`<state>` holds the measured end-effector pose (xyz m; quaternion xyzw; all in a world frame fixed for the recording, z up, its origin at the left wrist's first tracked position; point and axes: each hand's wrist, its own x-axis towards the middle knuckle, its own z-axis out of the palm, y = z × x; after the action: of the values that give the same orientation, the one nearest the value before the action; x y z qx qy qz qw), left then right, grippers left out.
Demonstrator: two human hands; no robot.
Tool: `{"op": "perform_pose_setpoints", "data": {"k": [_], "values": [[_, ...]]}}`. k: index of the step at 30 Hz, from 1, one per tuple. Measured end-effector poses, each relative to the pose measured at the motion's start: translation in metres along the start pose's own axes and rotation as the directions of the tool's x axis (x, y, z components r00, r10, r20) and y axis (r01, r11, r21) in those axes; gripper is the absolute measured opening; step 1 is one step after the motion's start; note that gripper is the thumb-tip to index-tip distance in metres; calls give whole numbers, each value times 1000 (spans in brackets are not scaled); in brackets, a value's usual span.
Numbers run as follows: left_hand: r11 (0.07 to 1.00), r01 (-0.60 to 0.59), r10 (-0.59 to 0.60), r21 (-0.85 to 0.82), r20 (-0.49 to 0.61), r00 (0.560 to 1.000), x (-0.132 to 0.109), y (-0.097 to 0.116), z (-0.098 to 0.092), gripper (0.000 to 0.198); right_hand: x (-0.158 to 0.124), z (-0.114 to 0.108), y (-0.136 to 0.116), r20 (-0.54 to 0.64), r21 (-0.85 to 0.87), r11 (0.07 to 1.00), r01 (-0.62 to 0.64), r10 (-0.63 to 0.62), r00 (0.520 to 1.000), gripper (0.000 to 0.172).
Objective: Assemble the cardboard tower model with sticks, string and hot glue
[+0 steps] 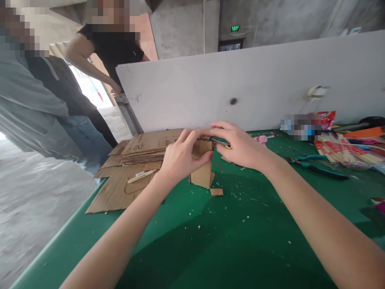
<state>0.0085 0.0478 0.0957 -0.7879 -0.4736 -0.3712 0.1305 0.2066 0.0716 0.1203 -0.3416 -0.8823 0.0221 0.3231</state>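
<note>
Holding flat-sided brown cardboard (201, 175), the left hand (182, 157) curls beside the right hand (240, 147).

Single view, worn on head, facing forward and down across green bench (204, 245). Wearer's forearms (313, 208) reach in from below; left hand (180, 158), right hand (242, 146) near, mid-view. Bench's left edge slants at lower left, floor (21, 200) beyond. White panel (186, 90) along far edge, concrete wall (180, 32) farther off above it.
</note>
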Motion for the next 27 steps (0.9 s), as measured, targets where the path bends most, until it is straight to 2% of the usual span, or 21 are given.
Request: {"op": "perform_pose_setpoints", "data": {"k": [6,9,13,17,20,22,24,26,27], "values": [[994,96,-97,-48,-12,995,-4,10,12,60,0,2,5,-20,-8,1000,28,-28,999,50],[985,129,-134,-115,-36,990,-4,13,16,55,0,2,5,-19,2,999,32,-32,999,50],[974,59,-73,-220,-54,996,-2,7,14,47,-1,-1,4,0,10,999,40,-40,999,51],[950,-35,15,-310,-65,998,0,-8,12,45,-2,1,4,15,47,998,41,-42,999,55],[934,-65,42,-350,-73,996,0,-19,14,44,0,7,3,-52,87,995,53,-49,997,55],[927,-69,47,-370,-69,997,0,-24,14,44,2,11,3,-111,165,986,-7,26,993,56],[923,-65,43,-380,-67,997,0,-27,14,44,3,16,2,-141,297,945,-134,183,973,57],[922,-56,34,-382,-64,997,0,-28,13,45,4,20,1,-113,407,878,-253,323,940,56],[922,-54,32,-382,-65,997,0,-28,13,45,4,22,1,-90,432,856,-284,354,931,58]]}}
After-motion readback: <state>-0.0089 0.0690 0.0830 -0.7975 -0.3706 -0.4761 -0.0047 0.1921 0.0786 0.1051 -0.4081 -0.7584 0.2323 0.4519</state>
